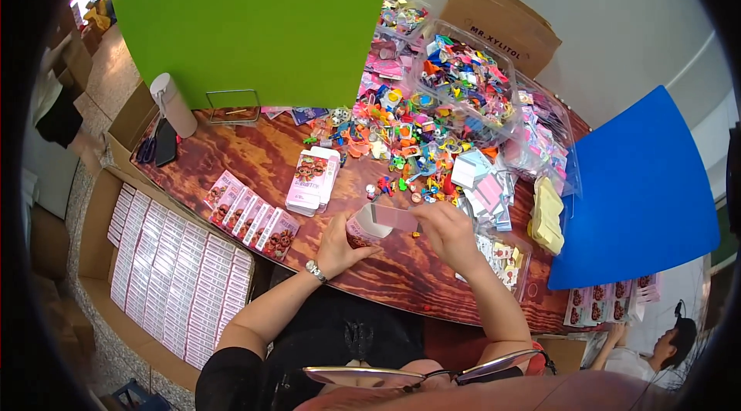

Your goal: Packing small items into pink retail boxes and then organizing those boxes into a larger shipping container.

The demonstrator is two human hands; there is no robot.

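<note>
My left hand (pixel 337 247), with a watch on the wrist, is closed around a small pink printed box (pixel 364 232) at the table's near middle. The box's top is open and shows a white inside. My right hand (pixel 449 235) pinches a flat pinkish-grey card or packet (pixel 397 218) by its right end. Its other end lies over the box's opening; I cannot tell how far it reaches in. Beyond my left hand, a stack of flattened pink-and-white boxes (pixel 312 181) lies on the table. To its left is a row of filled-out pink boxes (pixel 251 216).
Small colourful toys (pixel 409 141) spread across the back, beside a heaped clear bin (pixel 463 79). Cards (pixel 488 189) and a yellow moulded tray (pixel 546 216) lie right. A green board (pixel 247 17) and blue board (pixel 641 202) flank the table. A carton of packed boxes (pixel 174 272) stands left.
</note>
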